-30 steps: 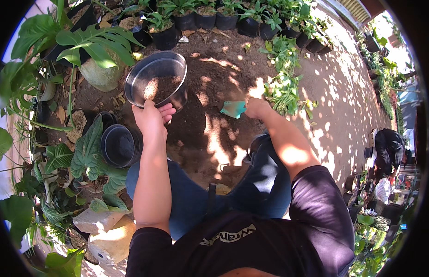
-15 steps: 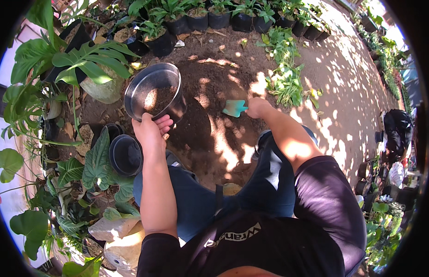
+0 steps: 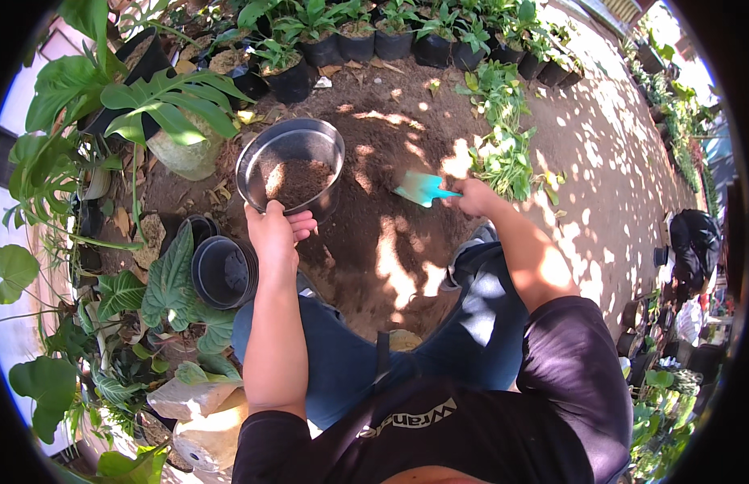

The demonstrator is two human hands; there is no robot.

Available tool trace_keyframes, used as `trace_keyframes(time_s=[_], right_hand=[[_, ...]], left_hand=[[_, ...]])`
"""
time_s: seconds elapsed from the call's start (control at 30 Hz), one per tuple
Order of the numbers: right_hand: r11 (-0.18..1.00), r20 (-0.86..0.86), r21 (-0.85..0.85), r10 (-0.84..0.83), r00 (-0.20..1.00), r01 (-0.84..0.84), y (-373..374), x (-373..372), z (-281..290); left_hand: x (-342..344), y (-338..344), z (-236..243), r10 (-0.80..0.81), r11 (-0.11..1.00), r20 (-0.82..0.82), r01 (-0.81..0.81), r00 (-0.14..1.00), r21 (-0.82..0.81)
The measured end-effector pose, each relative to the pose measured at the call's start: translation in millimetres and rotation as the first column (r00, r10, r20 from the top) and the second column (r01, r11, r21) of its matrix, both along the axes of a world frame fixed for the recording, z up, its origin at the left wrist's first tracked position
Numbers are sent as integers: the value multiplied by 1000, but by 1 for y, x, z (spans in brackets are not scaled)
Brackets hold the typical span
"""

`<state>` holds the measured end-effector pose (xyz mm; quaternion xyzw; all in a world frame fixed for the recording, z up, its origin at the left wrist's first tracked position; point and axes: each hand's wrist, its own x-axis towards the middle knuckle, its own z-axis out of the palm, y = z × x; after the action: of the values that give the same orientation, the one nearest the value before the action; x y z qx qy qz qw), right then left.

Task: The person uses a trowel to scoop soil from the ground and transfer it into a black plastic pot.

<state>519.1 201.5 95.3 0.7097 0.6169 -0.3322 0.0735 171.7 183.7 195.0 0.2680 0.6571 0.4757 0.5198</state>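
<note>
My left hand [image 3: 276, 230] grips the near rim of a black plastic pot [image 3: 332, 198], thumb at the edge and fingers under its side. Dark loose soil [image 3: 306, 179] fills part of the pot, which tilts toward me. My right hand [image 3: 476, 198] is closed round the handle of a turquoise hand trowel [image 3: 423, 189]. The trowel's blade points left, over the heap of dark soil [image 3: 366, 218] on the ground, and its tip is blurred. A gap of bare soil lies between the trowel and the pot.
Stacked empty black pots [image 3: 221, 272] stand by my left knee, among broad-leaved plants [image 3: 168, 278]. A row of potted seedlings [image 3: 358, 40] lines the far side. Pulled green plants [image 3: 503, 137] lie beyond my right hand. Stone blocks [image 3: 209, 436] sit at lower left.
The pot and my left hand have shifted right, and more of the soil inside shows. My right hand has moved slightly right with the trowel, whose blade is angled differently.
</note>
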Motion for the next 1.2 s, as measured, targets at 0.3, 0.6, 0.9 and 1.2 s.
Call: trace_keyframes(time_s=[0.3,0.6,0.9,1.2], right_hand=[[974,-15,224,45,999,-40,5,0,79],[847,93,526,27,995,-72,-27,-36,145],[538,319,770,141,937,-343,-36,-64,152],[708,251,607,260,932,-361,-53,-51,168]], left_hand=[[4,5,-14,-69,997,30,70,997,-32],[25,-10,-29,-186,982,-51,186,981,-11],[42,-21,-32,-351,936,41,351,935,22],[43,-22,-27,-387,917,55,378,921,129]])
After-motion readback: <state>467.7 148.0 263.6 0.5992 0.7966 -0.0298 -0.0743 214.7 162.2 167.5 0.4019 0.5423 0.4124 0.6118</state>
